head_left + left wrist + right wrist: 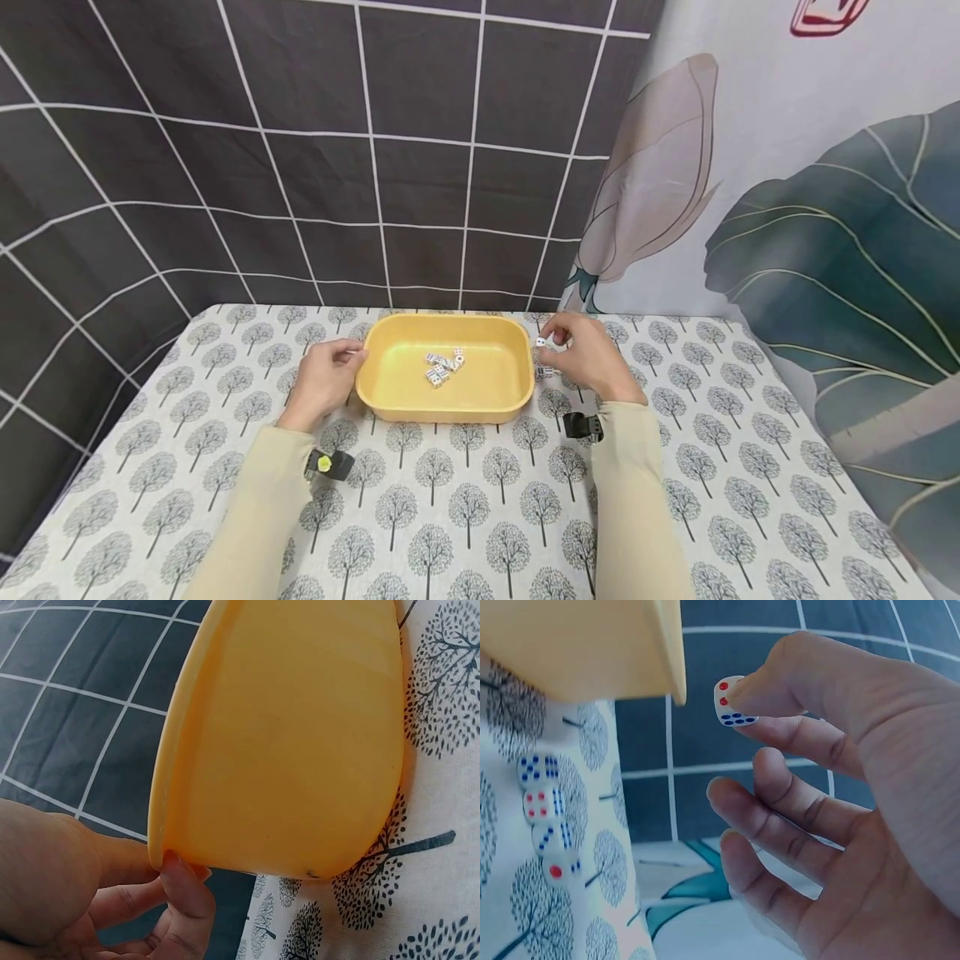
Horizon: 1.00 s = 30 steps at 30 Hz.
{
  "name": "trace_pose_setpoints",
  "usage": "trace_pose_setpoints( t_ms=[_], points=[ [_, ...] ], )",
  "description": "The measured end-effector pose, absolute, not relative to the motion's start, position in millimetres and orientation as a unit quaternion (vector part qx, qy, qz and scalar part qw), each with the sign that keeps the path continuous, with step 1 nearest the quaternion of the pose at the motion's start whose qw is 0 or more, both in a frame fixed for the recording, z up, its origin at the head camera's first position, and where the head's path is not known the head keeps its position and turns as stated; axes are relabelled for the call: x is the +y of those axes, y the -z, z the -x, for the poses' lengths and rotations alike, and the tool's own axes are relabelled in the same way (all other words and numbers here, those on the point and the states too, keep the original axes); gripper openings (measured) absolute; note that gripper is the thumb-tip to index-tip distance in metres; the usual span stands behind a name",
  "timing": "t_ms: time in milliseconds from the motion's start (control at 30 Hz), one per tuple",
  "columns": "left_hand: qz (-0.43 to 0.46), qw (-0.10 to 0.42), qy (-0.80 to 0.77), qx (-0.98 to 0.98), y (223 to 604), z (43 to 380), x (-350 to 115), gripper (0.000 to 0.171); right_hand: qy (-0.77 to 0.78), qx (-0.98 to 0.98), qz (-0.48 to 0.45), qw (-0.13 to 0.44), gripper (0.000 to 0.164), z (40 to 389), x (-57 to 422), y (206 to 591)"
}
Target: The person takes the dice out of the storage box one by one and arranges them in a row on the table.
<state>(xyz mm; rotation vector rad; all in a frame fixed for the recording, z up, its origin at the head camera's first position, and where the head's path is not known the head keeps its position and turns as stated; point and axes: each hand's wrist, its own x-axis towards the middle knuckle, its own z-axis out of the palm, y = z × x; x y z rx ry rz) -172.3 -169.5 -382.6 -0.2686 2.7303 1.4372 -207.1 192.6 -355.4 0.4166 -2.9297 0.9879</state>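
Note:
A yellow rectangular tub (446, 414) with rounded corners stands on the cloth. My left hand (327, 375) pinches its left rim between thumb and fingers; the left wrist view shows the tub's outer wall (292, 742) close up. Just outside the right rim, my right hand (588, 354) holds a white die (732, 701) between thumb and index finger, two red pips on one face and blue pips on another. The other fingers of that hand are loosely bent. Several dice (438, 375) lie clustered in the tub. A row of more dice (544, 806) rests on the cloth by its right end.
The table (465, 517) has a white cloth printed with grey trees. Behind it hangs a dark curtain with a white grid (420, 183), and at the right a pale curtain with a large flower print (652, 183). Both wrists wear black camera bands.

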Motion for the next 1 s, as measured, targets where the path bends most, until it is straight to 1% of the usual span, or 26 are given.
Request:
trace_pose_setpoints(
  t_ms=[233, 467, 733, 1000],
  points=[
    [0.086, 0.026, -0.467, 0.88, 383.0, 172.8, -169.3, 0.035, -0.312, -0.944, -0.108, 0.009, 0.023, 208.2, 211.4, 360.6],
    [0.079, 0.015, -0.46, 0.884, 382.8, 173.2, -169.9, 0.035, -0.306, -0.948, -0.09, 0.006, 0.024, 208.4, 230.6, 370.6],
    [0.082, 0.02, -0.46, 0.884, 381.4, 172.4, -169.7, 0.036, -0.304, -0.95, -0.058, -0.035, 0.028, 209.3, 239.6, 378.8],
    [0.081, 0.019, -0.46, 0.884, 382.6, 172.7, -169.6, 0.036, -0.287, -0.955, -0.057, -0.043, 0.021, 214.0, 244.2, 390.2]
  ],
)
